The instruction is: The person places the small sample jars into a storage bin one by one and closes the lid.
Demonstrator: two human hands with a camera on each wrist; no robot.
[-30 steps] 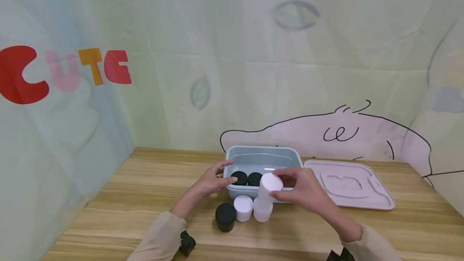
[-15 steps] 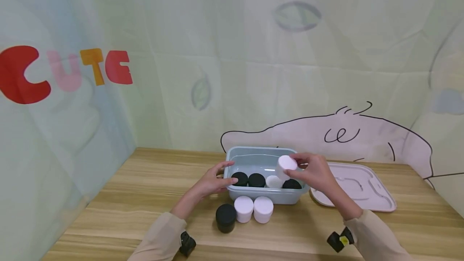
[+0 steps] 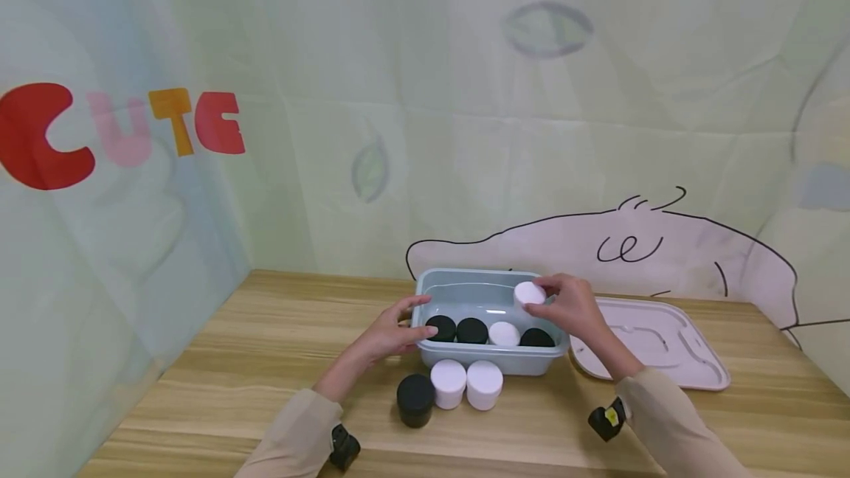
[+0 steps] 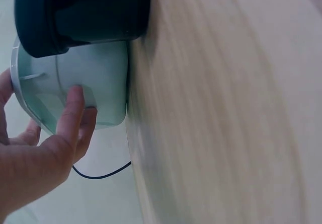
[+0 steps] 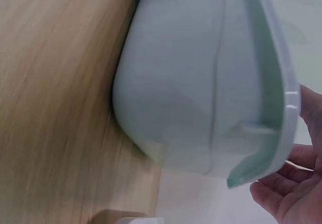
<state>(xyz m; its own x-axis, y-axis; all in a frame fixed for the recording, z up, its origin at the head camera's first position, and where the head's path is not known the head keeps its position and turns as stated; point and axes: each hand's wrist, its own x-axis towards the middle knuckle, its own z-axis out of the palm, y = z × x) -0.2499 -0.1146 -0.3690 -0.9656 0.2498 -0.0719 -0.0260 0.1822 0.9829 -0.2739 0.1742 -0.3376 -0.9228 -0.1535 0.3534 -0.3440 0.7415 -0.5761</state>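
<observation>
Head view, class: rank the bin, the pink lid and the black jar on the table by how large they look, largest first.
1. Pink lid, though the right hand covers its near corner.
2. Bin; its span looks close to the lid's, so this order is unsure.
3. Black jar, clearly smallest.

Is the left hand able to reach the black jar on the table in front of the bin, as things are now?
Probably yes. The left hand rests on the bin at its left edge and holds nothing. The black jar stands close below it on the table, with nothing between them.
</observation>
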